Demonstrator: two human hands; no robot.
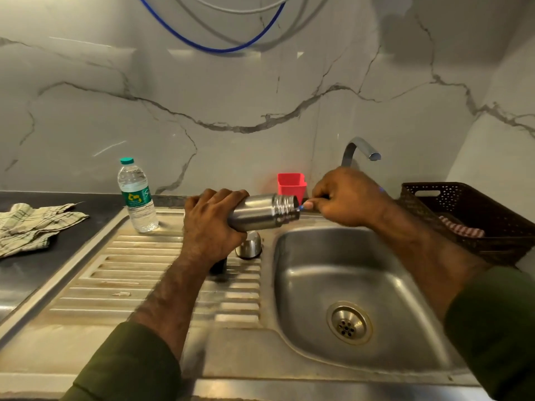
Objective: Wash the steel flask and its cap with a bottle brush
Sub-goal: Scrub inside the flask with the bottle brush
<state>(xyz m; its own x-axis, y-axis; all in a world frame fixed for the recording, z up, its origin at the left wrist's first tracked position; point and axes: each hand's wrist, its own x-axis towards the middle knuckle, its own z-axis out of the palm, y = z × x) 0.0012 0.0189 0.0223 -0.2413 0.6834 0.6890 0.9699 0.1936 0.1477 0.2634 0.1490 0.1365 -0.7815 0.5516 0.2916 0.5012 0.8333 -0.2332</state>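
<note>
My left hand (212, 224) grips the steel flask (262, 212) around its body and holds it nearly level, threaded mouth pointing right, above the left rim of the sink. My right hand (344, 198) is closed at the mouth on the bottle brush (302, 207); only a short blue bit of its handle shows, and the rest is inside the flask or hidden in my fist. The steel cap (249, 244) stands dome up on the draining board just below the flask. A small dark piece (218, 267) lies beside it, partly hidden by my left wrist.
The sink basin (333, 273) with its drain lies under my right arm, and the tap (362, 149) behind shows no water. A plastic water bottle (136, 195) stands at the back left, a cloth (31, 224) far left, a red cup (291, 183) behind the flask, a brown basket (474, 215) right.
</note>
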